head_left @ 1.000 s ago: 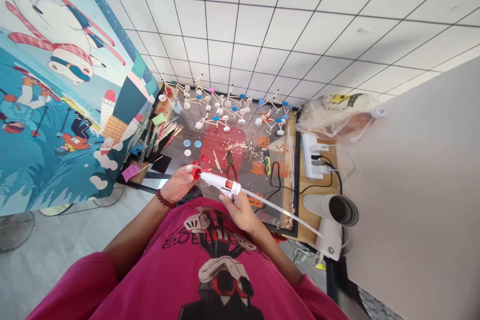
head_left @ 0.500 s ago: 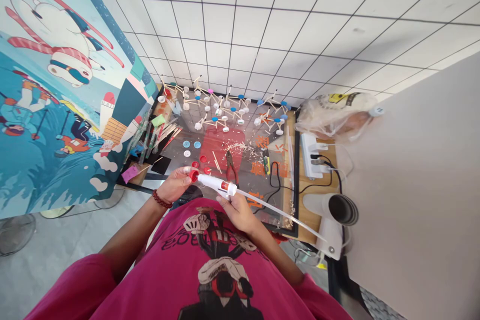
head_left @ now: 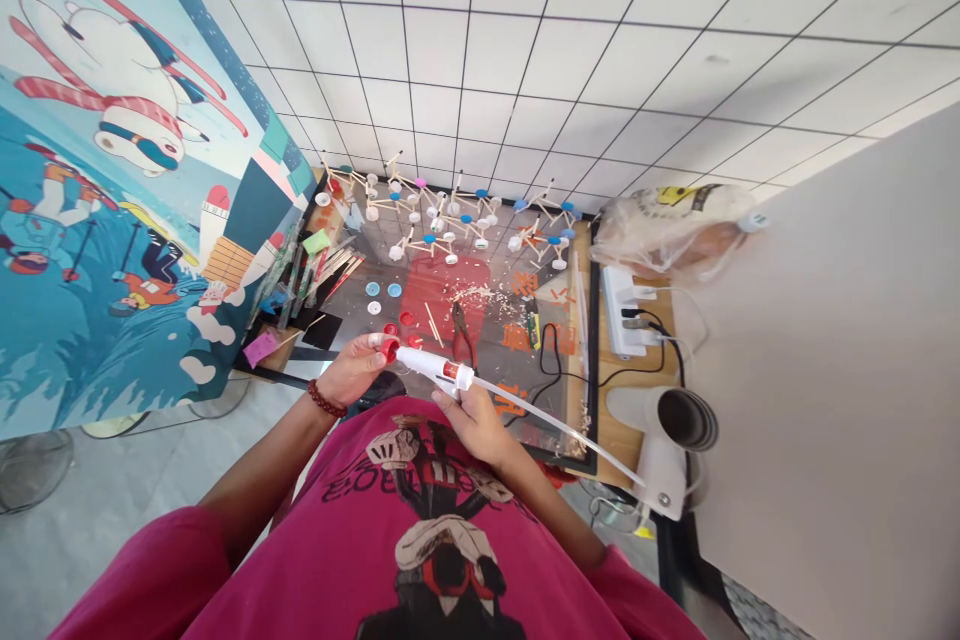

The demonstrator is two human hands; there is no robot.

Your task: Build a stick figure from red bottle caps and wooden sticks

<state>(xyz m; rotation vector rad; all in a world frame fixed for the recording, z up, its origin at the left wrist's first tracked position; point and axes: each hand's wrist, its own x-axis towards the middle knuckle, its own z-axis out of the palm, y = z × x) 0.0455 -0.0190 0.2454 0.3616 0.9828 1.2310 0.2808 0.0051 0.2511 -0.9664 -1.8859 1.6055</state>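
Edged slightly left over the past second, a white glue gun (head_left: 424, 363) points at a small red cap (head_left: 391, 351), while the things on the table (head_left: 382, 265) lie as they were. A tiled wall (head_left: 480, 40) closes off the table's far edge, where a crowd of stick-and-cap models (head_left: 466, 219) stands, apparently set back to free the nearer part for work. The worker's pink shirt (head_left: 435, 540) comes close behind the near edge, leaving the hands a narrow strip to move in. A long translucent stick (head_left: 555, 418) trails from the gun's rear past the table's right edge, below a power strip (head_left: 619, 315), making a rightward swing likely the tighter one. The right hand (head_left: 476, 420) has its grip closed around the gun from below, seemingly to steady its aim; pliers (head_left: 465, 338) lie just beyond. The left hand's (head_left: 356, 372) grip pinches the red cap, hollow side toward the nozzle, likely so the tip can reach inside; whether they touch is too small to tell. Loose red caps (head_left: 406, 318) lie near.
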